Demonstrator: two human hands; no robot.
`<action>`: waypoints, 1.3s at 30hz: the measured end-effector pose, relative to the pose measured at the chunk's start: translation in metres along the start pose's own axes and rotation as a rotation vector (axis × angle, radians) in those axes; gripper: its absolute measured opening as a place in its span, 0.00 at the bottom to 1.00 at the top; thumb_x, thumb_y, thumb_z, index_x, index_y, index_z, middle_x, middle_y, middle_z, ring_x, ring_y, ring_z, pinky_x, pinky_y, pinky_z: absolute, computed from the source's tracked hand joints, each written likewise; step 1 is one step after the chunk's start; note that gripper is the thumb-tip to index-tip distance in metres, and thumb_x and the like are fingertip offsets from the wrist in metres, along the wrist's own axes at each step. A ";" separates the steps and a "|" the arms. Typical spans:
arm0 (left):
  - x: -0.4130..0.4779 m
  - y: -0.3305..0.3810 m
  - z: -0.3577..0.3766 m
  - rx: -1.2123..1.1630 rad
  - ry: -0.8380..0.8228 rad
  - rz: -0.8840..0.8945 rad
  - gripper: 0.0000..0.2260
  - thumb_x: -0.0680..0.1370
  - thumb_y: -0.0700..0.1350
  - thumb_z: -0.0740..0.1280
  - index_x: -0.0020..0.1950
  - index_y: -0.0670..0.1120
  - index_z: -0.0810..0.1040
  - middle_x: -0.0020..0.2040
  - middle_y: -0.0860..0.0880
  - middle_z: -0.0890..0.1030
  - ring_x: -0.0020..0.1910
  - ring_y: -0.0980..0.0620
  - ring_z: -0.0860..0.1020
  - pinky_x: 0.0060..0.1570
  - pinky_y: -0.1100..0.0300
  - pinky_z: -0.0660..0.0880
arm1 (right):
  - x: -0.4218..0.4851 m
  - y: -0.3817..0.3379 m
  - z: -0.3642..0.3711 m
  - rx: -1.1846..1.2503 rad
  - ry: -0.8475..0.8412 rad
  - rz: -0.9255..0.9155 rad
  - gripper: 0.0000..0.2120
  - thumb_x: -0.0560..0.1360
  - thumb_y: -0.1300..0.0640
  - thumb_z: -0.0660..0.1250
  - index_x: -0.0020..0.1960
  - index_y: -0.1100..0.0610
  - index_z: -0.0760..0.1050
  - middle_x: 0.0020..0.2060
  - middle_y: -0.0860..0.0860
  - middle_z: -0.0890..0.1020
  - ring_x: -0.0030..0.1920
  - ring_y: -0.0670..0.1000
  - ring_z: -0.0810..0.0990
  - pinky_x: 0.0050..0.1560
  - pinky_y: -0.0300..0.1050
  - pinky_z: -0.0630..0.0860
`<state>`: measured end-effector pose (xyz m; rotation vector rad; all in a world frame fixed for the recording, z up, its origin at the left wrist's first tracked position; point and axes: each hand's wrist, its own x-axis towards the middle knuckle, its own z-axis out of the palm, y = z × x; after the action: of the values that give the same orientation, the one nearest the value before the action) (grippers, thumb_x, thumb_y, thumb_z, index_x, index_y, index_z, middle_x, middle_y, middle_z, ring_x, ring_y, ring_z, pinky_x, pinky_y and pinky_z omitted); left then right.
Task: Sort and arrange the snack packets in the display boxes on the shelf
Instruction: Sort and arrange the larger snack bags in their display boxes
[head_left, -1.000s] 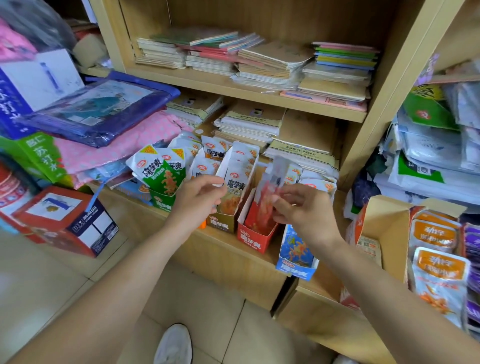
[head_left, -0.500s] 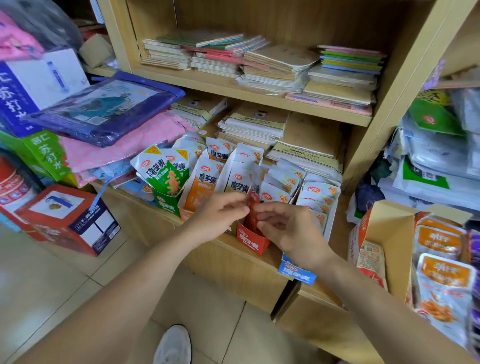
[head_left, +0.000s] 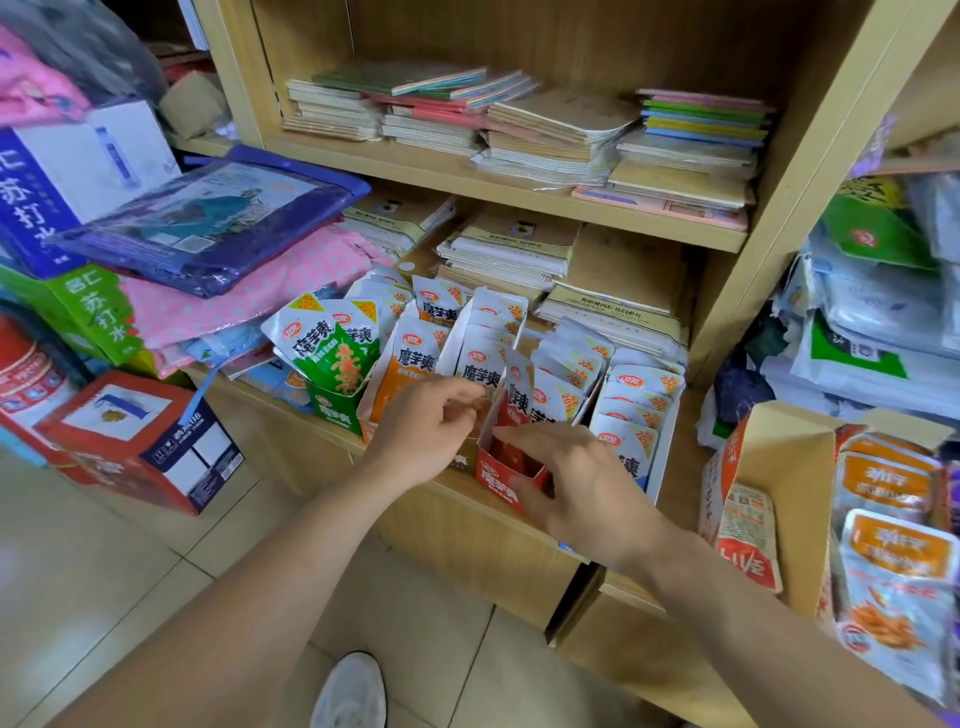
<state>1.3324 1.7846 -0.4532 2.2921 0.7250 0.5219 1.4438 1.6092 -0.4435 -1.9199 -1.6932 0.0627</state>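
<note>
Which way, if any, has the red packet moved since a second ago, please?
Yes, downward: the red packet was held high above the red box and now stands inside it.

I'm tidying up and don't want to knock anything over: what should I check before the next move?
1. Red packet stands in the red box: ok.
2. Packet pushed fully down: not ok, it sticks up above the rim.
3. Right hand touching the box: ok.
4. Left hand free of packets: cannot tell.
5. Green packets upright: not ok, they lean.
</note>
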 end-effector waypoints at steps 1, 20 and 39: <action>0.000 -0.002 0.000 0.041 -0.029 -0.005 0.15 0.81 0.41 0.66 0.66 0.51 0.80 0.61 0.56 0.82 0.58 0.58 0.78 0.60 0.62 0.73 | 0.001 0.001 0.002 -0.005 0.004 -0.021 0.22 0.76 0.57 0.71 0.69 0.52 0.74 0.61 0.45 0.80 0.58 0.48 0.79 0.57 0.50 0.78; -0.007 -0.015 -0.017 0.166 0.245 0.121 0.14 0.77 0.41 0.70 0.63 0.51 0.82 0.53 0.56 0.82 0.52 0.57 0.73 0.59 0.58 0.70 | 0.034 0.020 0.009 -0.449 0.128 0.216 0.29 0.73 0.52 0.71 0.73 0.53 0.70 0.74 0.56 0.67 0.74 0.61 0.61 0.68 0.63 0.63; -0.007 -0.073 -0.028 0.352 0.005 0.028 0.19 0.75 0.64 0.69 0.63 0.58 0.81 0.76 0.57 0.68 0.74 0.50 0.57 0.68 0.45 0.61 | 0.119 0.016 0.019 -0.551 -0.116 0.288 0.15 0.72 0.45 0.68 0.57 0.49 0.75 0.45 0.48 0.75 0.61 0.56 0.64 0.60 0.57 0.56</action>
<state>1.2865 1.8392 -0.4858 2.6296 0.8435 0.4400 1.4741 1.7259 -0.4279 -2.6036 -1.6051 -0.2082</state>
